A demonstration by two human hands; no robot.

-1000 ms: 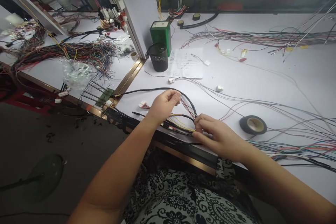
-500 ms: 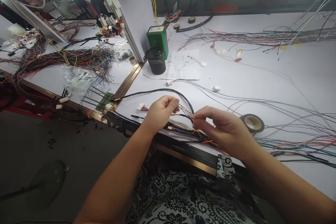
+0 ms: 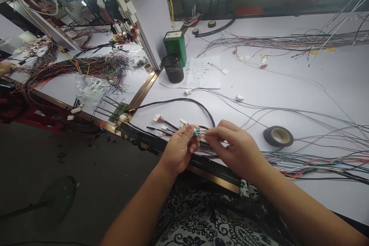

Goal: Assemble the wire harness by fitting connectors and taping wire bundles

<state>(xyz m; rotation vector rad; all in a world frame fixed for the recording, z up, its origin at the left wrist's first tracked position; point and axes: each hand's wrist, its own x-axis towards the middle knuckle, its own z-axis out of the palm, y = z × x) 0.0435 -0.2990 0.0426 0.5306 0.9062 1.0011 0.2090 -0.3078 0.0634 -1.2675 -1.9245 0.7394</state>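
Note:
Between the fingers of my left hand (image 3: 180, 148) is a small teal connector (image 3: 196, 132), near the table's front edge. Thin wires run from the connector to my right hand (image 3: 235, 144), whose thumb and fingertips pinch them just to its right. Left of my hands lie a white connector (image 3: 157, 118) with coloured wires and a black-sleeved cable end (image 3: 151, 128). A black cable (image 3: 184, 99) arches behind both hands. My fingers cover part of the wire bundle beneath them.
A black tape roll (image 3: 278, 136) lies right of my hands, beside long loose wires (image 3: 323, 157). Farther back stand a black mesh cup (image 3: 173, 70) and a green box (image 3: 175, 46) near a printed sheet (image 3: 201, 73). Upright pins on a green block (image 3: 118, 112) are at the left.
The teal connector now shows in my left hand, which has moved down and slightly right. My right hand has shifted slightly left, closer to it. Another person's hand has appeared at the far left edge.

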